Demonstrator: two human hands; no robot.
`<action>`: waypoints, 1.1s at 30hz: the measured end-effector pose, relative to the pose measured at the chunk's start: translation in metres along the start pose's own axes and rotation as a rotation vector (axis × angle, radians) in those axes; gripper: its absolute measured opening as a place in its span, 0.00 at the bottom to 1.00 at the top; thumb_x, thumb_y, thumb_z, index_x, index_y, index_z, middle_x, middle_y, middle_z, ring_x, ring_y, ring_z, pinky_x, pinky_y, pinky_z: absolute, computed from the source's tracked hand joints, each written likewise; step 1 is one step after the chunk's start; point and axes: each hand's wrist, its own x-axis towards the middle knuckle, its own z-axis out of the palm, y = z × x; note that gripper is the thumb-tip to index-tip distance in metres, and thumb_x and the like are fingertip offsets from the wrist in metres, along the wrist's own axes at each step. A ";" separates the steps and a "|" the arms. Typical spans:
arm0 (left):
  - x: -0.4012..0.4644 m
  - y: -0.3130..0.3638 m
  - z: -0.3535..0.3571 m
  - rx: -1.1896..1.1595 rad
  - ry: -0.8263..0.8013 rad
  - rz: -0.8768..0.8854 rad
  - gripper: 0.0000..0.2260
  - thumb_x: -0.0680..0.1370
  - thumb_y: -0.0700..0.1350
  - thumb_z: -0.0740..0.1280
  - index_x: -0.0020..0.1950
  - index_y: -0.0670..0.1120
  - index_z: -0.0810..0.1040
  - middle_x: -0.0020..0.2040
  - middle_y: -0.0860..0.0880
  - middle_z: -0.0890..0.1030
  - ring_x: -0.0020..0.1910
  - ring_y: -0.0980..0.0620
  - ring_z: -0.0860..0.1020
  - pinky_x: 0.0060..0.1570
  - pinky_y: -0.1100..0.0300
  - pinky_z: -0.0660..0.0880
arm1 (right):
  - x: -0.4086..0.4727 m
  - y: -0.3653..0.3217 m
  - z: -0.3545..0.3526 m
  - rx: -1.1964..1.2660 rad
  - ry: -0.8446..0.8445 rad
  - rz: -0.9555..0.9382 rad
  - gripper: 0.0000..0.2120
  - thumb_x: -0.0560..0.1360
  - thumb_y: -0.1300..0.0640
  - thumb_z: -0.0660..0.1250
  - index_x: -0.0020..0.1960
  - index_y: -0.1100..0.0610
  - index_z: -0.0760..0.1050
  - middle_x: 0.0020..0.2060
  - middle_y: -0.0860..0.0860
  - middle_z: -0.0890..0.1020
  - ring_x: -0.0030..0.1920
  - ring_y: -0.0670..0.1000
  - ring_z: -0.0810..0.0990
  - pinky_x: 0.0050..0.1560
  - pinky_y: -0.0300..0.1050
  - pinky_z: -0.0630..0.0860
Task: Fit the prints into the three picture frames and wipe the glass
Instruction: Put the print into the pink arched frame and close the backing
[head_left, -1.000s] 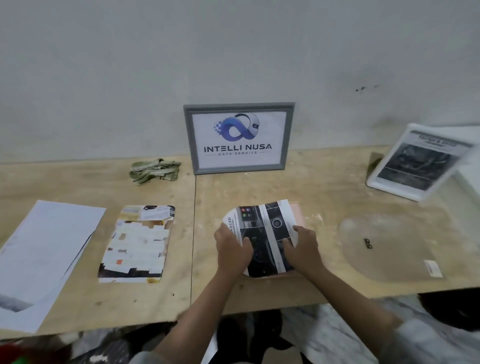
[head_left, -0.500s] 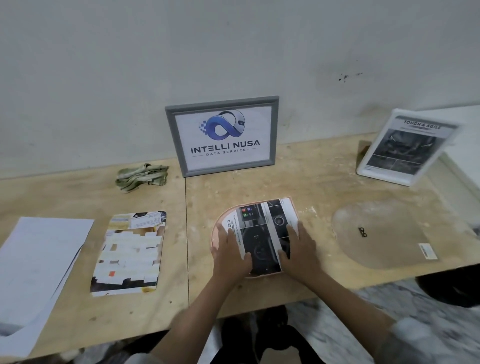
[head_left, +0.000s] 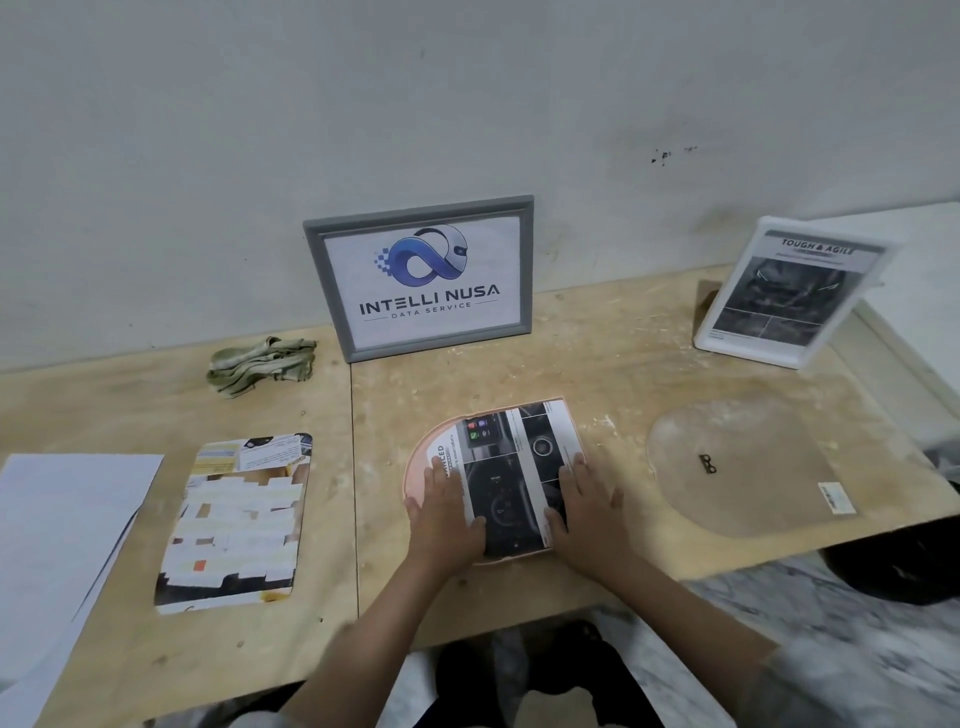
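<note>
Left hand (head_left: 445, 512) lies flat, fingers straight and spread, pressing the left edge of the dark car-interior print with white margins (head_left: 511, 480). Right hand (head_left: 584, 506) lies flat likewise on the print's right edge. Print sits on the pink arch-shaped frame backing (head_left: 418, 470), near the front edge of the pale plywood tabletop (head_left: 597, 353). Right of it, apart: clear arch-shaped glass pane (head_left: 748, 467), flat, with 1 small dark clip on it. Left: photo print with rounded corners (head_left: 236, 522), then white paper sheets (head_left: 62, 540). At the wall: grey rectangular frame with the "INTELLI NUSA" logo print (head_left: 423, 278), upright; crumpled green-grey cloth (head_left: 260, 364) to its left; white frame holding a "TOUGH & AGILE" print (head_left: 789, 293), leaning at far right.
</note>
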 end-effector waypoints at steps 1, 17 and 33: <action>0.000 0.003 0.000 -0.016 0.017 -0.013 0.31 0.77 0.50 0.62 0.76 0.46 0.53 0.79 0.44 0.44 0.78 0.45 0.43 0.72 0.39 0.41 | 0.000 0.003 -0.001 0.005 0.001 -0.009 0.29 0.80 0.49 0.53 0.76 0.58 0.49 0.77 0.55 0.46 0.76 0.54 0.44 0.72 0.63 0.46; -0.011 0.161 0.049 -0.397 0.157 0.008 0.18 0.76 0.49 0.60 0.65 0.45 0.71 0.62 0.47 0.75 0.63 0.45 0.73 0.62 0.53 0.71 | 0.004 0.133 -0.063 0.015 0.070 -0.054 0.31 0.75 0.47 0.51 0.75 0.61 0.56 0.74 0.61 0.59 0.74 0.59 0.56 0.72 0.59 0.54; 0.012 0.265 0.121 -0.517 0.178 -0.280 0.18 0.77 0.43 0.64 0.66 0.41 0.70 0.52 0.49 0.76 0.50 0.53 0.72 0.49 0.63 0.65 | 0.010 0.277 -0.115 0.205 0.071 0.410 0.25 0.75 0.49 0.62 0.66 0.62 0.63 0.65 0.62 0.65 0.65 0.64 0.63 0.65 0.57 0.63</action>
